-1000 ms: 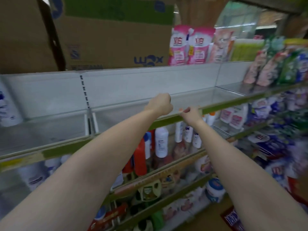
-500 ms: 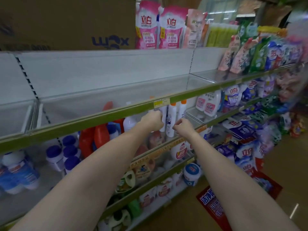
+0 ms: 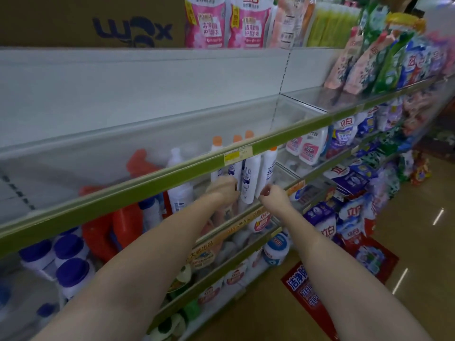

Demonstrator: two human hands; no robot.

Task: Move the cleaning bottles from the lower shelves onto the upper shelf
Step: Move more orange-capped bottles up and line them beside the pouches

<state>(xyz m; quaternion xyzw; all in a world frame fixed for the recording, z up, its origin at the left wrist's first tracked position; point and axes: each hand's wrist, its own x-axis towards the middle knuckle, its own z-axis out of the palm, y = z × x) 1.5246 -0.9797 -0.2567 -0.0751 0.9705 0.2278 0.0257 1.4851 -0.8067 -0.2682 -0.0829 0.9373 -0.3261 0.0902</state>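
Observation:
Several white cleaning bottles with orange caps (image 3: 251, 178) stand on the lower shelf, behind the green front rail (image 3: 152, 179) of the upper shelf. My left hand (image 3: 222, 189) reaches in under that rail, its fingers curled against the left side of one white bottle. My right hand (image 3: 273, 196) is just right of the same group, fingers curled at the foot of another white bottle (image 3: 268, 168); whether it holds that bottle is unclear. The upper shelf (image 3: 138, 134) is bare here.
Red jugs (image 3: 123, 225) and white bottles with blue caps (image 3: 71, 271) share the lower shelf to the left. Pink refill pouches (image 3: 229, 23) and a cardboard box (image 3: 93, 20) sit on top. Bagged detergent (image 3: 349, 217) fills the shelves to the right, above a tan floor (image 3: 418, 279).
Both hands have dropped from the upper shelf's rail to the white bottles on the shelf below. The view has swung down and to the right.

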